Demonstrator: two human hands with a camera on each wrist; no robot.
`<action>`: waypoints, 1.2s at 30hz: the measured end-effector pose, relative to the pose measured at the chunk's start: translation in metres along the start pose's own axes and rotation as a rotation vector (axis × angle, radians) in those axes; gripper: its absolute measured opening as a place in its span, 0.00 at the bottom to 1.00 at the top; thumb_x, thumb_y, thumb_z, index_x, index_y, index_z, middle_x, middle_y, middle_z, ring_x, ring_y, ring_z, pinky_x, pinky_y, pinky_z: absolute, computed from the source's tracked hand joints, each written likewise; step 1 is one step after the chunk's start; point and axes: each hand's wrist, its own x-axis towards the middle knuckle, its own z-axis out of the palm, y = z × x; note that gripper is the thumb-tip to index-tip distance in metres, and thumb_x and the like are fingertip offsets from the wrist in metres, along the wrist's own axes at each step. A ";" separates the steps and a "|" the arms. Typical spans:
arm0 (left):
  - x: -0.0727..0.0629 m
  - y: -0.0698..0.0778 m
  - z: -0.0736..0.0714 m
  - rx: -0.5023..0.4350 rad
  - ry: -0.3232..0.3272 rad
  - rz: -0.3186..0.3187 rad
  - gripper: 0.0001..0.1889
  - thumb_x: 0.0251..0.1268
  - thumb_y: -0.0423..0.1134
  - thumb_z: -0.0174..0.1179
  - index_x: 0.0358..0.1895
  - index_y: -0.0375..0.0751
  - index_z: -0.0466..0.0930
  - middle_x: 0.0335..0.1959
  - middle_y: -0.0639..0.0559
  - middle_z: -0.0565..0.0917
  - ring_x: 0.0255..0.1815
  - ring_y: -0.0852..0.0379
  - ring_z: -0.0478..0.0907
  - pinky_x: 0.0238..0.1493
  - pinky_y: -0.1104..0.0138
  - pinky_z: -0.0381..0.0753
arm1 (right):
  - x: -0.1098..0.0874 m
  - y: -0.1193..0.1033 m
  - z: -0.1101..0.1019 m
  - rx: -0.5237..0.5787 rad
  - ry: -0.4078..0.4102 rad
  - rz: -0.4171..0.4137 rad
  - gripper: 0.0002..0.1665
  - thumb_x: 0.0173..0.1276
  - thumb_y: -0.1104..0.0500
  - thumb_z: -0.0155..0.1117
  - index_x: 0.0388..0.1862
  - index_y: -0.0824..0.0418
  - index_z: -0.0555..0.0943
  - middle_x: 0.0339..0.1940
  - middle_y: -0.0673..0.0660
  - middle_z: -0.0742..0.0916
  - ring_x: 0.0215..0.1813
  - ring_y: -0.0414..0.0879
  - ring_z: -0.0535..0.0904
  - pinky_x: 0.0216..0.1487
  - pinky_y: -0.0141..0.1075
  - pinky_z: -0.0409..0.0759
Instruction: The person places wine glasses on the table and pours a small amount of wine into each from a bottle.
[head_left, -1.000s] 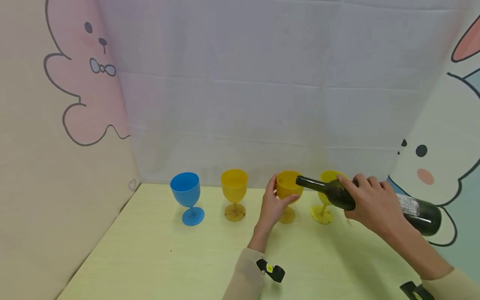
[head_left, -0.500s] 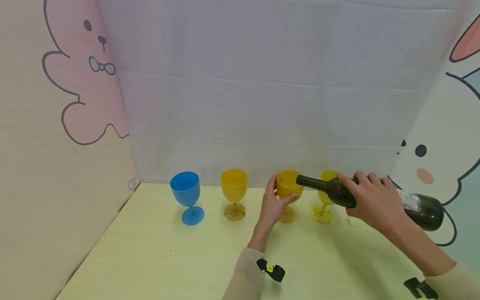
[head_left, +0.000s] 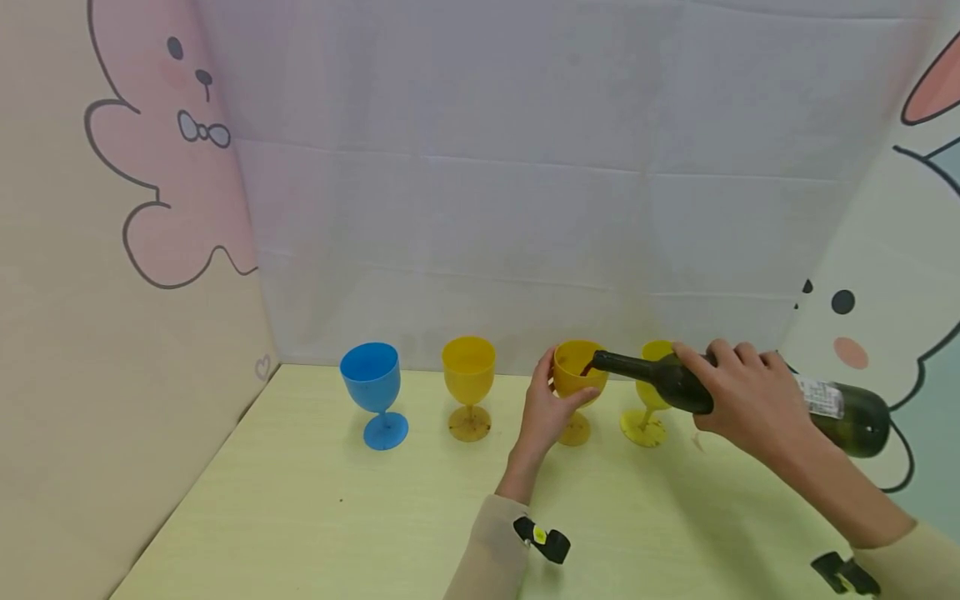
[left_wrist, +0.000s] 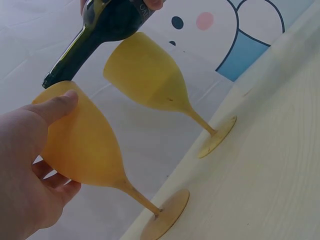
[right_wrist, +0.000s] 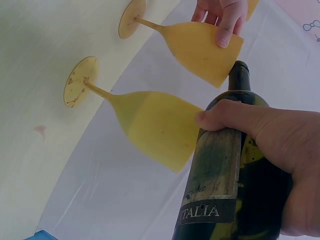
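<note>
My left hand (head_left: 549, 412) grips the bowl of an orange-yellow goblet (left_wrist: 82, 140), thumb on the near side and fingers behind it. The goblet stands upright, its foot on the table. My right hand (head_left: 753, 408) holds a dark green wine bottle (right_wrist: 225, 185) round its shoulder, tilted so the mouth sits at the goblet's rim. A thin stream of dark red liquid (head_left: 587, 367) runs from the mouth into the bowl. Just right of it, a lighter yellow goblet (left_wrist: 150, 75) stands partly hidden behind the bottle in the head view.
Further left on the pale wooden table (head_left: 337, 533) stand another yellow goblet (head_left: 468, 371) and a blue goblet (head_left: 372, 379). A white cloth (head_left: 450, 208) hangs right behind the row. Cartoon-printed walls (head_left: 150, 375) close off both sides.
The bottle's base has risen slightly, and red liquid now flows from its mouth, where none showed before. My left hand and the goblet have stayed in place.
</note>
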 end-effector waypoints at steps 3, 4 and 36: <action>0.000 0.000 0.000 -0.004 0.002 -0.001 0.45 0.55 0.49 0.74 0.76 0.54 0.59 0.71 0.58 0.69 0.71 0.57 0.67 0.73 0.58 0.67 | 0.000 0.000 0.000 0.000 -0.011 0.003 0.59 0.28 0.46 0.87 0.64 0.53 0.72 0.42 0.67 0.80 0.38 0.64 0.77 0.32 0.55 0.74; 0.000 0.000 0.000 -0.005 0.003 -0.001 0.45 0.55 0.49 0.74 0.76 0.54 0.59 0.71 0.58 0.69 0.71 0.57 0.67 0.73 0.58 0.67 | 0.000 0.000 -0.001 0.000 -0.014 0.004 0.59 0.28 0.46 0.87 0.65 0.53 0.72 0.42 0.68 0.80 0.39 0.65 0.77 0.32 0.56 0.75; -0.001 0.001 0.000 0.002 0.007 -0.023 0.44 0.55 0.50 0.73 0.75 0.56 0.60 0.71 0.59 0.70 0.71 0.57 0.67 0.73 0.57 0.67 | 0.000 -0.001 -0.005 0.013 -0.051 0.017 0.61 0.27 0.46 0.89 0.65 0.53 0.71 0.44 0.68 0.80 0.42 0.66 0.77 0.37 0.58 0.75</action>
